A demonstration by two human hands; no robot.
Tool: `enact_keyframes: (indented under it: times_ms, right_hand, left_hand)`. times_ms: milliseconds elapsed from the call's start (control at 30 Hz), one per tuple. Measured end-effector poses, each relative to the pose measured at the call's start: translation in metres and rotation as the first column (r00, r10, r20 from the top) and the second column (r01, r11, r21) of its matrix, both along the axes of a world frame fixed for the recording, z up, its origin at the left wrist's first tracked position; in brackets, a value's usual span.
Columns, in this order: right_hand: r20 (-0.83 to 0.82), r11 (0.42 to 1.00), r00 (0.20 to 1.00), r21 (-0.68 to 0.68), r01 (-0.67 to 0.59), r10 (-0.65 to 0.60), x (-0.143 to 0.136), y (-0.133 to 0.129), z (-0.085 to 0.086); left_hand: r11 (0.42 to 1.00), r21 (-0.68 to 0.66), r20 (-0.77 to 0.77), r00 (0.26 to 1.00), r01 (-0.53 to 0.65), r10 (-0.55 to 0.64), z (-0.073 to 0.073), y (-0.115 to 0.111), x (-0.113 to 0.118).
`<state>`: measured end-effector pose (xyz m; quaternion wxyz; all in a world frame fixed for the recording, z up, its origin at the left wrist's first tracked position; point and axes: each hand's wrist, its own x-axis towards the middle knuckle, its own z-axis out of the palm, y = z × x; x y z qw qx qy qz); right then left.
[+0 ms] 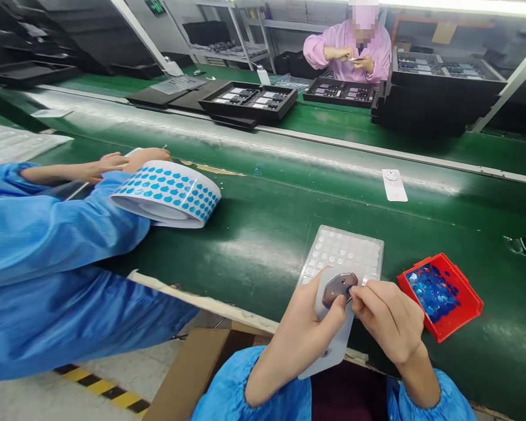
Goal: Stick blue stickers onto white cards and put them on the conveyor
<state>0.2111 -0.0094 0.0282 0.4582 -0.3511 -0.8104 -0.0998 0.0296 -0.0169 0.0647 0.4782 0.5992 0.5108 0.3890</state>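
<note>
My left hand (pixel 309 318) is wrapped round a pale phone back cover (pixel 335 345), tilted toward me, its thumb beside the shiny eight-sided camera plate (pixel 334 290). At the right edge of that plate, my right hand (pixel 388 316) has thumb and forefinger pinched together. A small dark blue piece (pixel 349 289) shows at those fingertips, partly hidden. Under and behind the cover lies a clear plastic tray (pixel 370 251) with rows of small round pieces. To the right of my right hand is a red bin (pixel 467 304) holding many blue film pieces (pixel 433 292).
A large roll of blue stickers (pixel 169 193) stands at left, beside a co-worker's blue sleeve (pixel 61 228). Another white cover (pixel 394 185) lies on the green belt. Across the line, a person in pink (pixel 346 49) works behind black trays (pixel 249 102). A cardboard box (pixel 193 368) is below the table edge.
</note>
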Motion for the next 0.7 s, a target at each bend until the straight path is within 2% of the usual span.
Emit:
enact_keyframes:
  times_ms: [167, 233, 300, 367, 433, 500, 533, 567, 633, 667, 700]
  right_hand:
    - [0.014, 0.998, 0.999, 0.047, -0.044, 0.044, 0.001, 0.0, 0.005]
    - [-0.047, 1.0, 0.999, -0.016, -0.02, 0.019, -0.004, 0.0, 0.006]
    - [-0.173, 0.989, 0.985, -0.15, -0.019, -0.007, -0.013, -0.001, 0.008]
    - [-0.318, 0.941, 0.947, -0.331, -0.068, -0.043, -0.021, -0.006, 0.011]
    - [-0.428, 0.863, 0.899, -0.484, -0.145, -0.089, -0.026, -0.013, 0.014]
    - [-0.492, 0.802, 0.86, -0.565, -0.195, -0.138, -0.021, -0.021, 0.017]
    - [-0.508, 0.796, 0.845, -0.575, -0.19, -0.166, -0.015, -0.026, 0.017]
    - [-0.506, 0.807, 0.837, -0.573, -0.145, -0.209, -0.005, -0.03, 0.017]
    - [-0.422, 0.837, 0.83, -0.538, 0.096, -0.366, 0.022, -0.036, 0.014]
    - [-0.331, 0.816, 0.816, -0.513, 0.266, -0.474, 0.038, -0.038, 0.011]
    - [-0.211, 0.766, 0.793, -0.484, 0.423, -0.572, 0.055, -0.039, 0.007]
  left_hand:
    - [0.999, -0.004, 0.032, 0.999, -0.032, 0.032, -0.001, -0.001, 0.001]
    - [0.999, 0.02, 0.028, 0.999, -0.043, 0.043, -0.003, -0.001, 0.001]
    - [0.998, 0.055, 0.049, 0.998, -0.036, 0.033, -0.005, -0.004, 0.002]
    - [0.997, 0.077, 0.097, 0.995, -0.01, 0.002, -0.009, -0.007, 0.002]
    - [0.997, 0.074, 0.147, 0.989, 0.015, -0.026, -0.012, -0.011, 0.002]
    - [0.998, 0.049, 0.208, 0.977, 0.027, -0.037, -0.015, -0.013, 0.001]
    - [0.999, 0.021, 0.246, 0.969, 0.026, -0.03, -0.016, -0.013, 0.0]
    - [1.0, -0.024, 0.287, 0.958, 0.016, -0.008, -0.017, -0.012, -0.001]
    - [0.988, -0.152, 0.353, 0.932, -0.029, 0.081, -0.016, -0.007, -0.006]
    - [0.973, -0.221, 0.368, 0.919, -0.059, 0.139, -0.016, -0.004, -0.009]
    - [0.955, -0.283, 0.373, 0.908, -0.084, 0.19, -0.016, 0.001, -0.013]
